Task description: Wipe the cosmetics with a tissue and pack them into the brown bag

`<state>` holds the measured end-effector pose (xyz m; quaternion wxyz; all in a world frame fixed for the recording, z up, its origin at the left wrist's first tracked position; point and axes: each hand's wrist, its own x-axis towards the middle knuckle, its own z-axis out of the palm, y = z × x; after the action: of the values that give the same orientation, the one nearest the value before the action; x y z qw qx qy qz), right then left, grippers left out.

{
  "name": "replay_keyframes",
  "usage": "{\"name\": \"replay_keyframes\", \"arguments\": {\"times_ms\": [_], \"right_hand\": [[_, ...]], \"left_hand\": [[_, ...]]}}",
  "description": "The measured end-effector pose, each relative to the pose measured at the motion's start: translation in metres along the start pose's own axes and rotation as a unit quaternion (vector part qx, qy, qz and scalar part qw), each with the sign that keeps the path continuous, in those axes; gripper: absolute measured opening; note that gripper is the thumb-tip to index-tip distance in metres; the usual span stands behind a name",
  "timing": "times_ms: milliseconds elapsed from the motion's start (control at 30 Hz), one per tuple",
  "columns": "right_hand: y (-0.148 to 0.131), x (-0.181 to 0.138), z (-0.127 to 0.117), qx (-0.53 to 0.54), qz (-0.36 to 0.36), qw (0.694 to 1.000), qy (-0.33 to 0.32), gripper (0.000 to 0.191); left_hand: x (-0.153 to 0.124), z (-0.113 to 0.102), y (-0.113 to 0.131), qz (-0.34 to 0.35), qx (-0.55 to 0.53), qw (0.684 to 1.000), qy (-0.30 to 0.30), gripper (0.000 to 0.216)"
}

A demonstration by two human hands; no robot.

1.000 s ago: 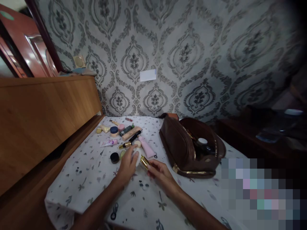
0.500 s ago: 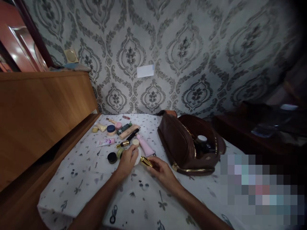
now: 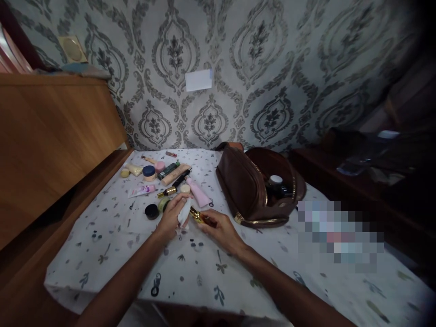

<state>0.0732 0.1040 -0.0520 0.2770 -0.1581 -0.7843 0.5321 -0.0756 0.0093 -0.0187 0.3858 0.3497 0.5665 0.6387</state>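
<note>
Centrally, a gold tube (image 3: 196,215) sits low over the patterned tablecloth (image 3: 136,254), gripped by the fingers of the right hand (image 3: 220,229). The left hand (image 3: 169,219) is closed around a white wipe (image 3: 184,215), held right against the tube's end. Just behind lie a black jar (image 3: 151,211), a pink tube (image 3: 198,194) and a blue-lidded pot (image 3: 149,171), all shut. To the right, a brown bag (image 3: 243,184) gapes open with a dark, white-capped bottle (image 3: 275,180) inside; what else it holds is too dim to tell.
</note>
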Motion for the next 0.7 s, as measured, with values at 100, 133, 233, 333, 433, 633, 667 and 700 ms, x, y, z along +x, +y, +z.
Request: {"name": "replay_keyframes", "arguments": {"times_ms": [100, 133, 233, 333, 433, 633, 667, 700], "right_hand": [[-0.003, -0.001, 0.0, 0.012, 0.01, 0.999, -0.029, 0.028], [-0.004, -0.002, 0.0, 0.02, 0.012, 0.999, -0.038, 0.03], [-0.004, -0.002, 0.001, 0.061, 0.012, 0.996, -0.063, 0.037], [-0.004, -0.002, 0.003, 0.102, 0.017, 0.992, -0.068, 0.037], [-0.004, -0.002, 0.003, 0.082, 0.022, 0.995, -0.048, 0.029], [-0.005, 0.0, 0.001, -0.035, -0.021, 0.999, 0.035, 0.022], [-0.005, 0.001, 0.002, -0.031, -0.018, 0.999, 0.04, 0.024], [-0.005, 0.001, 0.003, -0.022, -0.013, 0.999, 0.042, 0.025]], "left_hand": [[-0.001, 0.0, 0.001, 0.007, -0.008, 1.0, -0.005, 0.055], [-0.001, 0.0, 0.0, 0.009, -0.007, 1.0, -0.005, 0.056], [-0.001, 0.002, -0.004, 0.019, 0.014, 1.0, -0.006, 0.057], [-0.002, 0.005, -0.01, 0.045, 0.06, 0.997, -0.01, 0.05], [-0.005, 0.008, -0.012, 0.089, 0.124, 0.988, -0.015, 0.041], [-0.011, 0.012, -0.011, 0.154, 0.237, 0.959, -0.014, 0.032], [-0.013, 0.013, -0.01, 0.157, 0.252, 0.955, -0.018, 0.031], [-0.014, 0.014, -0.01, 0.159, 0.268, 0.95, -0.024, 0.029]]}}
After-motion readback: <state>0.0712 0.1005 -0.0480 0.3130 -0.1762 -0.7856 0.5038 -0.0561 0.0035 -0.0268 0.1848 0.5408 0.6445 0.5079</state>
